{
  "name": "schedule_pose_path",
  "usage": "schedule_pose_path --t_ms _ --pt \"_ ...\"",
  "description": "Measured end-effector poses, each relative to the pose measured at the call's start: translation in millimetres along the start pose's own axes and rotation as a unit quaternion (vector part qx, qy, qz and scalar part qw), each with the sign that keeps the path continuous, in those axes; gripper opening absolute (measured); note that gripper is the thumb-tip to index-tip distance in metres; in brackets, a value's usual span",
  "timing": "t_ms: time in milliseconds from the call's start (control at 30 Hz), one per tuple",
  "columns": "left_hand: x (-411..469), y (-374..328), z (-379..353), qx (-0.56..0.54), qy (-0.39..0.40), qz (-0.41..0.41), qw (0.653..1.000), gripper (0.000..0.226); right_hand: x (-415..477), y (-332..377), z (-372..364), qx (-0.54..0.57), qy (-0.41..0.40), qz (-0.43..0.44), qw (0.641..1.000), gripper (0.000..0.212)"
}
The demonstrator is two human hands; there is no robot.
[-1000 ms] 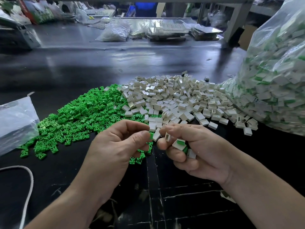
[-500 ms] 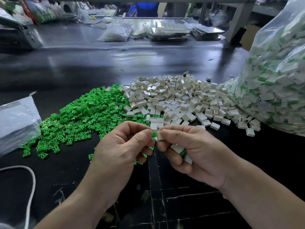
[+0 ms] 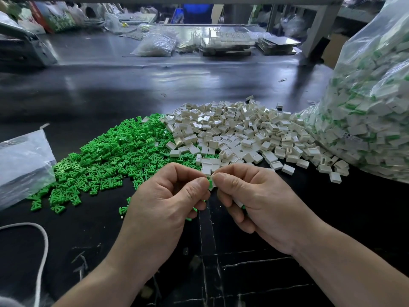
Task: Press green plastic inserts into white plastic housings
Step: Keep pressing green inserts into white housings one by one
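My left hand and my right hand meet fingertip to fingertip low in the middle of the black table. Between them sits a small white housing with a green insert showing at its left end. My right thumb and forefinger pinch the housing; my left thumb and forefinger pinch the insert side. More white and green pieces peek out from under my right palm. A heap of green inserts lies to the left, a heap of white housings just behind my hands.
A big clear bag of assembled white-and-green parts stands at the right. A flat plastic bag lies at the left edge, a white cord curves at bottom left. Bags and trays crowd the far side of the table.
My two hands have come closer together and the green insert has gone further into the white housing. The pieces under my right palm are more hidden now.
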State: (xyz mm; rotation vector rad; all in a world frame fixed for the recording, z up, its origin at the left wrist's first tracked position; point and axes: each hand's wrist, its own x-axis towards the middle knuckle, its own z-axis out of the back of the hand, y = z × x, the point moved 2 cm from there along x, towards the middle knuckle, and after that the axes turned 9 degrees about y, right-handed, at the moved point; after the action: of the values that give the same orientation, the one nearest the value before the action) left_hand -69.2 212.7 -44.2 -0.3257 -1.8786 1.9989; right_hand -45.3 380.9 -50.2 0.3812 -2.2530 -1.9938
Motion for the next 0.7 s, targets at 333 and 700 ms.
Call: schedule_pose_path --t_ms 333,700 --pt "-1.1 -3.3 0.1 0.001 -0.017 -0.018 1.000 0.018 -0.2 -1.5 -0.5 -0.022 0.012 0.038 0.999 0.014" --pt "0.5 -2.1 -1.5 -0.163 0.055 0.018 0.985 0.027 -2.8 1.4 -7.0 0.035 0.037 0.018 0.999 0.026"
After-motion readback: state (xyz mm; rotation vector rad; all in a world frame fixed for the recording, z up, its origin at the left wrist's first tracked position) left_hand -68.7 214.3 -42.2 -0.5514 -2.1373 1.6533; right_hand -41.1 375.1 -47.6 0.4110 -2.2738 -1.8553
